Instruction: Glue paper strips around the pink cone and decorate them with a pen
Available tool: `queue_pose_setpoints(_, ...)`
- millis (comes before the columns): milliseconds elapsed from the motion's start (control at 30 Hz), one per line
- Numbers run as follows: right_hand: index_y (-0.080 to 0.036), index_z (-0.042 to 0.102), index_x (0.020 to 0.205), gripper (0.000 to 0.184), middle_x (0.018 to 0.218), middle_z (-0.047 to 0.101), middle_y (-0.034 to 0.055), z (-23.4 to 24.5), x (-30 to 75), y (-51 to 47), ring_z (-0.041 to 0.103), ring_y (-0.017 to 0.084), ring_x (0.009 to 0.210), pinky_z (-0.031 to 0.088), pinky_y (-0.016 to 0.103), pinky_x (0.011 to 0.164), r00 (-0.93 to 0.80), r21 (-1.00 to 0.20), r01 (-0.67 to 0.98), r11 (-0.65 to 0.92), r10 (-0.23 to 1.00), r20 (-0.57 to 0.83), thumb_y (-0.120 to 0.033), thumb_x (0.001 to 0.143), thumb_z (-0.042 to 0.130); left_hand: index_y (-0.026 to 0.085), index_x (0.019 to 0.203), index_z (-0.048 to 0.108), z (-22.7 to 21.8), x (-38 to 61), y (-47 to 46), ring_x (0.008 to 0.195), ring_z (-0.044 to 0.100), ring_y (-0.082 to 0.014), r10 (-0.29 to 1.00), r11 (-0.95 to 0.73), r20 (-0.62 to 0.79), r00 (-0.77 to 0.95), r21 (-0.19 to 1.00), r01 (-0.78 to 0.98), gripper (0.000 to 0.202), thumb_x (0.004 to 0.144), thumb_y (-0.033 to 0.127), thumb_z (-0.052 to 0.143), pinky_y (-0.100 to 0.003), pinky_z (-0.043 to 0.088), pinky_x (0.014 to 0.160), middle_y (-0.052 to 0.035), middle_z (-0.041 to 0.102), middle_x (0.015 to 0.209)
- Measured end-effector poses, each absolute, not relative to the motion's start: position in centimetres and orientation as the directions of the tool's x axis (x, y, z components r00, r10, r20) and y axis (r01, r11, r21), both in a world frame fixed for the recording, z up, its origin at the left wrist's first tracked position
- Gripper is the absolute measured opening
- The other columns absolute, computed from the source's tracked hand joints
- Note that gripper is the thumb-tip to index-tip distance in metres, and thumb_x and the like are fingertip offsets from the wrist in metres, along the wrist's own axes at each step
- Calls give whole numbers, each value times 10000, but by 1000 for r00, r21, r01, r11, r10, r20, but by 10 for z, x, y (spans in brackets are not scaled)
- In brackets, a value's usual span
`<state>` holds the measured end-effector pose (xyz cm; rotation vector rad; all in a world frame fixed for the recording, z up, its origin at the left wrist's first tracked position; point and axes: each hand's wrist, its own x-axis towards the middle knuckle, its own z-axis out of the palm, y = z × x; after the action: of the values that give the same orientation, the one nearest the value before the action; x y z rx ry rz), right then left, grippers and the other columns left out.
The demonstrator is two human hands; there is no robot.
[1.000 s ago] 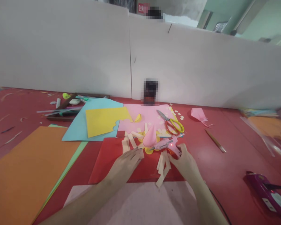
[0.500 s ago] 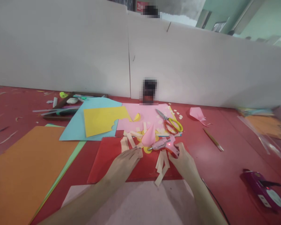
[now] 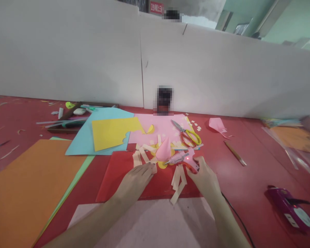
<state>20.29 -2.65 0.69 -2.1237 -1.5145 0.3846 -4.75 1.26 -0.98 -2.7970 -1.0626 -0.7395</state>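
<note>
My right hand [image 3: 203, 177] is wrapped round the handle of a pink glue gun [image 3: 179, 157] with a small red light. Its metal nozzle points left, at the base of a pink paper cone [image 3: 163, 151]. The cone stands on yellow scalloped paper [image 3: 162, 165], with pale paper strips [image 3: 179, 179] around it. My left hand [image 3: 138, 175] has its fingers together, their tips on a pale paper strip [image 3: 154, 168] left of the nozzle; its thumb is hidden. Beneath lies a red board [image 3: 116, 181].
Scissors [image 3: 187, 134] lie on pink paper [image 3: 142, 137] behind the cone. Blue [image 3: 80, 137] and yellow sheets [image 3: 108, 134] and orange paper [image 3: 28, 182] are left. A pen-like brown tool [image 3: 235, 153], a folded pink piece [image 3: 217, 124] and a purple power box [image 3: 290, 210] lie right. A white partition [image 3: 93, 58] stands behind.
The glue gun's nozzle has shifted very slightly at the cone's base, and the right hand with it. The left hand stays almost where it was, and the camera view has moved a little.
</note>
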Motion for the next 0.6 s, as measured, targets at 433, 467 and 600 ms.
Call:
queue_pose_setpoints(433, -236, 434, 821, 316, 700, 550, -24, -11, 218, -19, 547, 173, 626, 396, 264, 550, 335, -639, 728, -249, 942, 15, -465, 641, 556, 125, 1062, 537, 23, -40, 4, 902, 618, -165, 336, -826, 542, 771, -224, 518, 324, 846, -1, 332, -284, 492, 783, -68, 660, 970)
queue_pose_setpoints(467, -236, 435, 819, 316, 697, 547, -26, -11, 218, -18, 546, 172, 626, 395, 264, 551, 335, -639, 728, -249, 942, 14, -466, 639, 556, 125, 1059, 536, 22, -36, 5, 870, 620, -163, 325, -824, 525, 786, -251, 508, 323, 846, 1, 327, -287, 491, 769, -68, 657, 966)
queue_pose_setpoints(600, -238, 421, 822, 334, 727, 554, -17, -8, 218, -19, 557, 177, 648, 404, 272, 571, 330, -643, 721, -258, 944, -8, -490, 650, 555, 104, 1004, 546, 12, -28, 10, 707, 610, -155, 305, -817, 486, 819, -308, 487, 321, 821, -24, 315, -293, 482, 673, -73, 652, 921)
